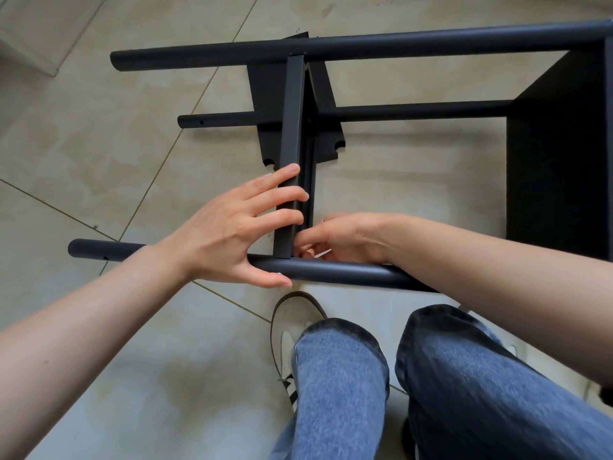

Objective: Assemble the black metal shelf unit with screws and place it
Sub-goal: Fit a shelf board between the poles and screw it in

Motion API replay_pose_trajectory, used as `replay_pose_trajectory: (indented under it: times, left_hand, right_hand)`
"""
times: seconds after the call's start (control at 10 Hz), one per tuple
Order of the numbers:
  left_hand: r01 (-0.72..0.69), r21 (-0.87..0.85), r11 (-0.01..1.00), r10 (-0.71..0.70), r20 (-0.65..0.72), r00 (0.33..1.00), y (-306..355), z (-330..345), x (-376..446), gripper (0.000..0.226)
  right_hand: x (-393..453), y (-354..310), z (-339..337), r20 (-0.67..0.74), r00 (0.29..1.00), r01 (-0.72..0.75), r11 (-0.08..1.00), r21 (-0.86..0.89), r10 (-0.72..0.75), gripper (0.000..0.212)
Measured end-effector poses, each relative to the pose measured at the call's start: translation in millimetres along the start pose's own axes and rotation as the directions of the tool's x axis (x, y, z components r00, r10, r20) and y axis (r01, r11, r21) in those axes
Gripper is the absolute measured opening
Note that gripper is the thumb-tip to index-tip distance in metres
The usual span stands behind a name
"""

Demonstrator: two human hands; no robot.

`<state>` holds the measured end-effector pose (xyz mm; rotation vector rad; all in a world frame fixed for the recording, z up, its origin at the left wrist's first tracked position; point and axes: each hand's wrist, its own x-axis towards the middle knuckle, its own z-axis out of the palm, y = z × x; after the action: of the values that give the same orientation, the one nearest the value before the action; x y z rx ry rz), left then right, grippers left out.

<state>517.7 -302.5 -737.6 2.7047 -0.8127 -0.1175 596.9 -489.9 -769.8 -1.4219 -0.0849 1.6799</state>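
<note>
The black metal shelf unit lies on its side on the tiled floor. Its near round post [348, 272] runs left to right in front of me, a far post [365, 44] lies parallel above, and a third post [414, 111] lies between them. A flat shelf panel [292, 127] stands on edge between the posts. My left hand [232, 234] grips that panel's near end, thumb hooked under the near post beside a screw head [279, 273]. My right hand [335, 237] is curled tight at the panel-post joint, pinching a small silvery tool [323, 254], mostly hidden.
Another black shelf panel [557, 154] is fixed to the posts at the right. A loose black panel [265, 91] with notched corners lies flat on the floor under the frame. My jeans-clad knees [338, 376] and a white shoe [292, 327] sit right below the near post.
</note>
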Motion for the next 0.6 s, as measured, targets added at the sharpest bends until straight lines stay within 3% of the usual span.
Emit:
replay_pose_trajectory:
  times: [0.1, 0.2, 0.5, 0.6]
  left_hand:
    - [0.003, -0.003, 1.0, -0.003, 0.002, 1.0, 0.3, -0.5, -0.2, 0.074]
    - [0.003, -0.001, 1.0, -0.003, 0.001, 1.0, 0.2, -1.0, -0.4, 0.074]
    - [0.007, -0.001, 1.0, -0.007, 0.003, 1.0, 0.4, -0.6, -0.5, 0.074]
    - [0.005, -0.003, 1.0, -0.005, 0.002, 1.0, 0.1, -0.2, -0.3, 0.074]
  right_hand:
    - [-1.6, 0.0, 0.6, 0.021, 0.999, 0.034, 0.999, 0.034, -0.035, 0.001]
    - [1.2, 1.6, 3.1, -0.028, 0.996, 0.085, 0.996, 0.027, -0.084, 0.007]
    - [0.9, 0.1, 2.9, -0.06, 0.997, 0.04, 0.993, -0.114, -0.047, 0.019]
    - [-2.0, 0.3, 1.5, -0.012, 0.998, 0.054, 0.997, -0.057, -0.054, 0.017]
